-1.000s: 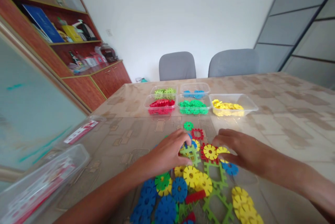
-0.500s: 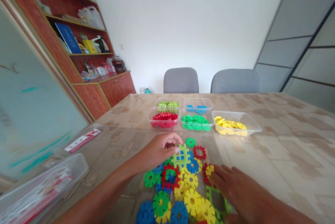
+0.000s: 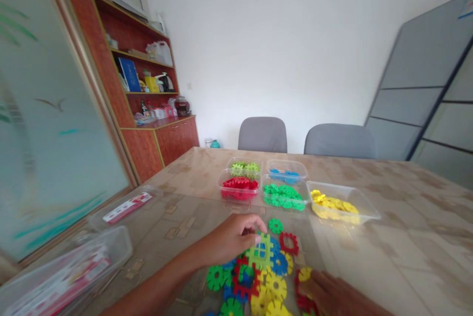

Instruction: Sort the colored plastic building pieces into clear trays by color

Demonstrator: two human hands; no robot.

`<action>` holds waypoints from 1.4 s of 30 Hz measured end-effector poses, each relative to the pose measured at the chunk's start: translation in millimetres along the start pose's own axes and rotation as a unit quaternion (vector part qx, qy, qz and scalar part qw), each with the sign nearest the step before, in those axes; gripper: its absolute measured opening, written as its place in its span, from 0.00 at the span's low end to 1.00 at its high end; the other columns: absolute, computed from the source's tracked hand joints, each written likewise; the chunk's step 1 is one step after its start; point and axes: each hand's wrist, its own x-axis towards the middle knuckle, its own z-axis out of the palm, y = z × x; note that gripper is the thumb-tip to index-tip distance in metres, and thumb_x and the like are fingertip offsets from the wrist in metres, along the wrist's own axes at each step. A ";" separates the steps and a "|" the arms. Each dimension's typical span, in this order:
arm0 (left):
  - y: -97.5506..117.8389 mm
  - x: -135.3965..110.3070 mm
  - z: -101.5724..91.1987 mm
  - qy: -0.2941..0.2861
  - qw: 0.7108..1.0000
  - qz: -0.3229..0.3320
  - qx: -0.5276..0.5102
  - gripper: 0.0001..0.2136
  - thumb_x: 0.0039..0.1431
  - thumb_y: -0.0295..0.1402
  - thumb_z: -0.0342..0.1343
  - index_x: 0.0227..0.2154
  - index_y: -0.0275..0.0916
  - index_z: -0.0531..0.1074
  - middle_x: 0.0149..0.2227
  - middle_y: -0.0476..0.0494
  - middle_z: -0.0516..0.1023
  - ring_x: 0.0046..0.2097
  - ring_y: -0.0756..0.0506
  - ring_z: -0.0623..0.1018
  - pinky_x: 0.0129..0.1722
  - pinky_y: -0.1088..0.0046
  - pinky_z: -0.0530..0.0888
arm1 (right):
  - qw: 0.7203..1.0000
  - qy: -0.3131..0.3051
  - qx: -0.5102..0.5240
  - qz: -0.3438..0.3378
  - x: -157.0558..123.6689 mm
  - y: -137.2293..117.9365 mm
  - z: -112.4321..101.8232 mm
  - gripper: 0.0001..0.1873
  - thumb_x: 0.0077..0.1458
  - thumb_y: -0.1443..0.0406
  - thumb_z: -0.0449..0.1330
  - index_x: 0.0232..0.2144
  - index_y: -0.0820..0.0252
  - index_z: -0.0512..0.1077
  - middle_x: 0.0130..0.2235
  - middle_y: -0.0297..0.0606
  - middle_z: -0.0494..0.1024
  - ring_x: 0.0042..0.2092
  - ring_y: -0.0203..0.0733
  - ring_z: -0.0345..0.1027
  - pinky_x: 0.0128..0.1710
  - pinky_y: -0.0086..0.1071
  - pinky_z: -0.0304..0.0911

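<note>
Gripped near an upper corner, between thumb and fingers of the left hand (image 3: 236, 238): a light-green square piece (image 3: 260, 251), toothed along its edges, with a cross-barred window and blue showing through. Tilted up toward the camera over the heap (image 3: 269, 281) of red, yellow, blue and green pieces; hard to tell whether touching it. Beneath the fingertips of the right hand (image 3: 334, 295): a yellow notched disc (image 3: 304, 274), partly covered, lying over a red toothed piece (image 3: 303, 302), at the heap's right side on the tabletop (image 3: 354, 257).
</note>
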 end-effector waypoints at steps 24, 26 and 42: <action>9.5 -6.1 13.2 -0.085 0.960 0.016 0.265 0.26 0.46 0.39 0.66 0.48 0.42 0.66 0.48 0.45 0.69 0.47 0.42 0.72 0.44 0.71 0.68 | 0.971 -0.179 0.104 0.121 3.5 -54.2 -77.1 0.37 0.44 0.71 0.63 0.59 0.67 0.64 0.62 0.60 0.59 0.62 0.71 0.50 0.57 0.66 0.49; 10.9 -5.2 13.4 -0.081 0.967 0.019 0.241 0.26 0.46 0.40 0.66 0.48 0.42 0.67 0.46 0.47 0.71 0.45 0.44 0.73 0.43 0.73 0.68 | 0.971 -0.178 0.100 0.121 2.5 -53.0 -79.3 0.37 0.48 0.69 0.62 0.61 0.66 0.60 0.63 0.59 0.57 0.63 0.68 0.50 0.58 0.64 0.48; 14.5 -4.6 13.8 -0.053 0.986 0.009 0.160 0.25 0.51 0.41 0.62 0.52 0.43 0.67 0.50 0.44 0.71 0.44 0.45 0.73 0.43 0.71 0.70 | 0.994 -0.079 0.020 0.079 18.6 -56.9 -68.0 0.15 0.41 0.74 0.56 0.35 0.62 0.72 0.34 0.41 0.76 0.33 0.45 0.69 0.34 0.38 0.64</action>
